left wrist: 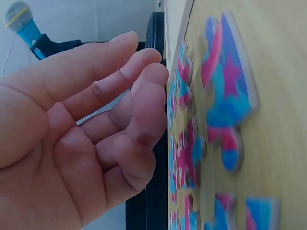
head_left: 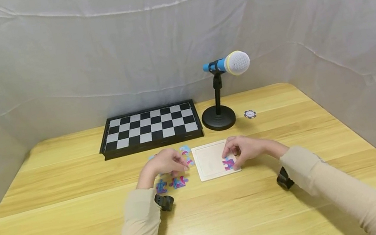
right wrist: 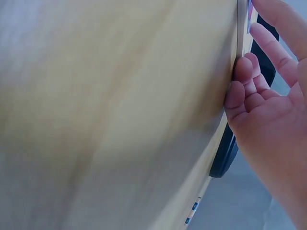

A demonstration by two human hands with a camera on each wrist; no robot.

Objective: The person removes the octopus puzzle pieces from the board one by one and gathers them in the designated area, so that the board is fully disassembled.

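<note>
Low over a group of loose jigsaw pieces hovers my left hand. Its fingers are loosely bent, and the left wrist view shows nothing between them and the thumb. Blue, pink and purple pieces, one with a pink star, lie flat beside that hand. At the pale puzzle tray, my right hand holds one purple and blue jigsaw piece between thumb and forefinger, flat in the near right corner. In the right wrist view the other fingers curl by the tray's edge; the piece is mostly hidden there.
Behind the pieces lies a black-framed checkered board. A blue microphone on a black round-based stand stands behind the tray. To its right is a poker chip. Pale cloth hangs around the wooden table.
</note>
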